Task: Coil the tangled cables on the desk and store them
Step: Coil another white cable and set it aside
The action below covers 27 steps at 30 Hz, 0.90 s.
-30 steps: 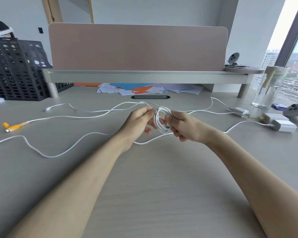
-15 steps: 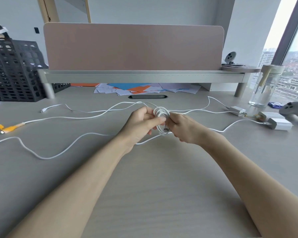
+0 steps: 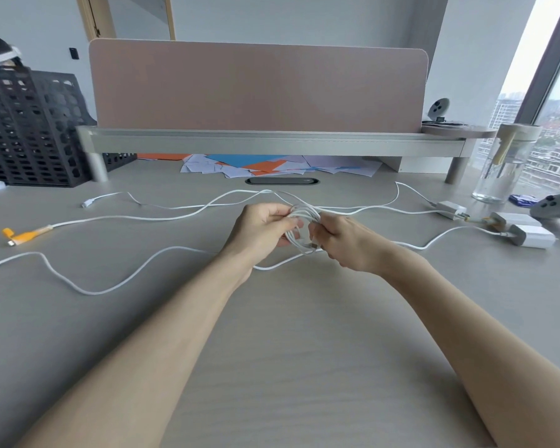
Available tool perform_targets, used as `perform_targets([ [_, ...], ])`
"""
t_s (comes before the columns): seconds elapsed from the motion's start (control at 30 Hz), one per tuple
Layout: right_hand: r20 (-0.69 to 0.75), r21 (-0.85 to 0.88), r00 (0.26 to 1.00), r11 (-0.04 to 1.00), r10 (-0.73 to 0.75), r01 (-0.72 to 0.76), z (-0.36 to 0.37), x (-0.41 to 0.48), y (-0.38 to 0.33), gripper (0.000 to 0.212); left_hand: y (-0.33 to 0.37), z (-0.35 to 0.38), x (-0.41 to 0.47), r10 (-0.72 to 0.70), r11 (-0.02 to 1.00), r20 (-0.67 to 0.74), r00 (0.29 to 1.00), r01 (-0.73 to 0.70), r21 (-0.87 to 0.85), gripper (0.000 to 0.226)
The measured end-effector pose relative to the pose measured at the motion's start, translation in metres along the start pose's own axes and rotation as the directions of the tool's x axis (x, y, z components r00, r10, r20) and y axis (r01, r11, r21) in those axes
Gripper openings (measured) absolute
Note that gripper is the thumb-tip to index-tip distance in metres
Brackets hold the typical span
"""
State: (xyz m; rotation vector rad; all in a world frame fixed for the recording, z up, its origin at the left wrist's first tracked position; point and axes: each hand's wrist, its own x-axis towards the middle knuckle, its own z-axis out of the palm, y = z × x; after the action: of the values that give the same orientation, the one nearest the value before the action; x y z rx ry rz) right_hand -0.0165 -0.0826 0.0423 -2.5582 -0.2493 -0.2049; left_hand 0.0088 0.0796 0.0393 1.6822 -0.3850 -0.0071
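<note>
Over a pale worktop (image 3: 282, 367), a person's left hand (image 3: 262, 229) and right hand (image 3: 345, 244) each pinch a small coil of white cable (image 3: 301, 212). The coil is held between them, just above the surface. The loops look loosely gathered. If either grip slackens they could spring apart, and a stray end might snag on the other white cables (image 3: 91, 292) sprawled beyond, some running toward chargers (image 3: 534, 236) at far right.
</note>
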Motion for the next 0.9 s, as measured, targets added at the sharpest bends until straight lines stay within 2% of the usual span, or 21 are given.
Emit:
perform_targets([
  [0.1,0.006,0.031,1.000,0.999,0.005,-0.005,0.0009,0.0020,0.0004,0.029,0.0028,0.0030,-0.0004,-0.012,0.999,-0.024,1.000,0.011,-0.054,0.017],
  [0.17,0.010,0.069,1.000,0.998,0.008,-0.009,0.0013,0.0024,0.0014,0.028,0.0041,0.0035,0.0002,-0.064,0.984,-0.032,0.997,0.058,-0.169,0.025],
  [0.3,0.045,0.171,0.999,0.985,0.018,-0.026,0.0039,0.0030,0.0029,0.026,0.0015,-0.0003,0.0023,-0.159,0.904,0.045,0.986,0.164,-0.395,0.033],
  [0.43,0.122,0.316,0.992,0.948,0.011,-0.050,0.0044,0.0030,0.0045,0.026,-0.0007,-0.0055,0.0056,-0.157,0.884,0.130,0.979,0.198,-0.424,0.030],
  [0.53,0.148,0.333,0.989,0.941,0.013,-0.062,0.0030,0.0017,0.0054,0.026,0.0008,-0.0053,0.0050,-0.130,0.900,0.184,0.974,0.194,-0.391,0.027],
  [0.73,0.016,0.229,1.000,0.973,-0.003,-0.001,0.0037,0.0020,0.0032,0.030,-0.0047,-0.0030,0.0043,-0.137,0.883,0.114,0.984,0.173,-0.436,0.029],
  [0.83,-0.055,0.275,0.998,0.961,-0.026,0.040,0.0025,0.0009,0.0027,0.023,-0.0021,-0.0019,0.0036,-0.121,0.879,0.065,0.990,0.138,-0.457,0.024],
  [0.9,-0.164,0.298,0.985,0.950,-0.049,0.097,0.0036,-0.0010,0.0012,0.034,0.0000,-0.0010,0.0033,-0.119,0.874,0.025,0.993,0.117,-0.471,0.021],
])
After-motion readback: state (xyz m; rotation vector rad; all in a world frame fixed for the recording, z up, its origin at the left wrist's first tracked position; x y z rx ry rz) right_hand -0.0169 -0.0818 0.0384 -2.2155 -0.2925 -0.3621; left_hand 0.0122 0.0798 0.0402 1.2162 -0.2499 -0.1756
